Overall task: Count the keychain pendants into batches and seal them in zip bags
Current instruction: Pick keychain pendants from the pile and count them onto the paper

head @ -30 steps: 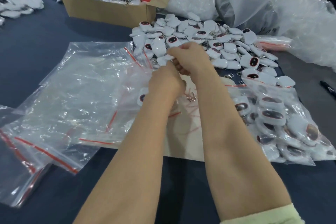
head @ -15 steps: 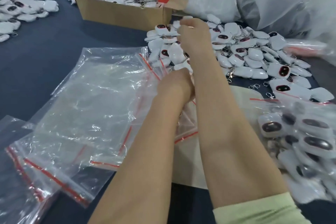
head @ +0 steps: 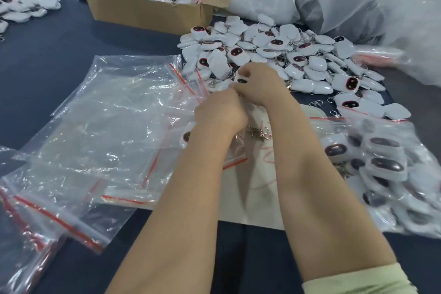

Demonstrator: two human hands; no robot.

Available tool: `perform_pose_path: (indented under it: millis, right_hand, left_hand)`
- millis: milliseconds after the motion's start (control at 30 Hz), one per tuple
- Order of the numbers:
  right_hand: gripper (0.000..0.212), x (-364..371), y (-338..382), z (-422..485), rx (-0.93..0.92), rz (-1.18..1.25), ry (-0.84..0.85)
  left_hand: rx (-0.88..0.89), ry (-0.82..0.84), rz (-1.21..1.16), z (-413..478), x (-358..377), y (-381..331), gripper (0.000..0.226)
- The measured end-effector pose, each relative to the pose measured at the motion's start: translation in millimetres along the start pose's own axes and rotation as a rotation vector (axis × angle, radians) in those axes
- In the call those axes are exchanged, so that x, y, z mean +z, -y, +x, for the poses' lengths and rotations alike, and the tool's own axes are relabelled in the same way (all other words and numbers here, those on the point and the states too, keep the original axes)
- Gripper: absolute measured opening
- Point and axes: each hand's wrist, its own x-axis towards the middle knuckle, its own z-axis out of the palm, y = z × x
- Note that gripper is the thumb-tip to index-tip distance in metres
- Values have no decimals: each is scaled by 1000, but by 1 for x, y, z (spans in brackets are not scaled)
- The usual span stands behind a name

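Note:
A heap of white keychain pendants (head: 281,55) with dark oval faces lies on the dark table, just beyond my hands. My right hand (head: 259,86) grips one pendant (head: 241,79) at the heap's near edge. Just below it, my left hand (head: 219,112) is curled, holding a bunch of pendants; their metal clasps (head: 259,132) hang beneath it and one pendant (head: 186,136) shows at its left. Empty clear zip bags (head: 107,122) with red seal strips spread to the left, under my left forearm.
A cardboard box (head: 148,11) with a red sign holds more pendants at the back. Large plastic sacks (head: 358,0) stand at the back right. Filled zip bags (head: 386,169) lie at the right. Another pendant pile (head: 21,7) sits far left.
My right hand reached out to the far side of the heap, then came back to its near edge beside my left hand, now holding a pendant. The left hand stayed put.

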Motion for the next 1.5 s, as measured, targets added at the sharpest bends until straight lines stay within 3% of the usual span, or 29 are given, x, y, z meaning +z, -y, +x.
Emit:
perform_pose_path:
  millis: [100,267,333,433,533,633,733,800,933,1000,1133,1433,1500]
  right_hand:
    - [38,6,-3,-7,-24,38,-62]
    - [33,9,-15,-24,65,327,-387]
    - [29,9,-22,-32,82,469,-427]
    - [25,4,-30,-43,159,841,-402]
    - [14,-4,-34,-55,203,1433,-229]
    - [17,-4,-43,-66,173,1673,-48]
    - [16,2,-47,-71,139,1689,-34]
    - [9,8,-44,-69,154,1645,-162]
    - [37,16,-42,-59,237,1323,-440]
    - [40,17,-41,-56,253,1297,-451]
    - [34,14,-42,-56,318,1499,-409]
    - [10,16,-46,-54,236,1479,-416]
    - [15,17,-44,-52,258,1418,-403]
  left_hand:
    - [-20,-52,10,-9,6,-4,20]
    - [-4,-199,-55,-22,18,-12,31]
    - [32,-233,-126,-26,22,-15,35]
    - [79,-252,-190,-31,29,-17,37]
    - [85,-285,-181,-32,38,-16,36]
    - [92,-346,-183,-33,43,-15,31]
    - [90,-352,-181,-29,45,-15,30]
    - [87,-348,-199,-26,46,-16,30]
    - [85,-341,-209,-23,47,-17,33]
    - [83,-337,-217,-22,47,-17,33]
    - [84,-332,-209,-21,48,-18,34]
    - [86,-337,-216,-22,47,-18,31]
    - [87,-337,-224,-22,46,-18,32]
